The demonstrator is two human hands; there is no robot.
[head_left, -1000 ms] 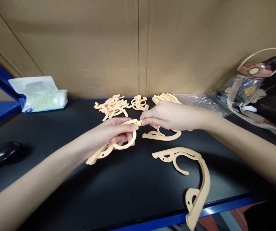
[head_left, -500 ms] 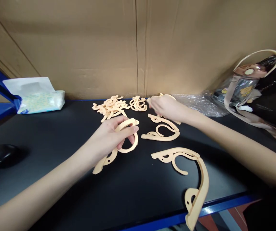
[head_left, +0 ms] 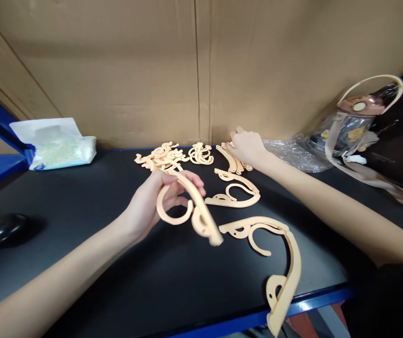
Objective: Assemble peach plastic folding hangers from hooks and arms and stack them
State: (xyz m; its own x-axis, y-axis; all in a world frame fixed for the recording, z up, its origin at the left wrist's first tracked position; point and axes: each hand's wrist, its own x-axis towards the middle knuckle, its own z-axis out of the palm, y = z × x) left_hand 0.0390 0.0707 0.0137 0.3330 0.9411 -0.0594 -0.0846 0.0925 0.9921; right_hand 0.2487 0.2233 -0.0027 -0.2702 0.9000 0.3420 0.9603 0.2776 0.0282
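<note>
My left hand (head_left: 152,202) grips a partly assembled folding hanger (head_left: 201,206) of beige plastic, raised above the table. Its round hook (head_left: 175,220) hangs beside the fingers, and its arm slants down to the right. At the back, my right hand (head_left: 248,145) is over a pile of loose hanger arms (head_left: 234,164), fingers curled; whatever they grasp is hidden. Two hangers with both arms joined lie on the table: one (head_left: 238,202) in the middle, another (head_left: 292,256) at the front right, overhanging the edge.
Loose hooks (head_left: 201,155) and a heap of curved pieces (head_left: 161,157) lie near the cardboard wall (head_left: 134,70). A tissue pack (head_left: 62,150) is at the left, with a black mouse (head_left: 2,227) nearer. Clear plastic wrap (head_left: 296,152) and a strapped bottle (head_left: 354,124) are at right.
My left hand has turned the hanger, so its arm now points down to the right instead of down to the left. My right hand has shifted slightly right over the arm pile.
</note>
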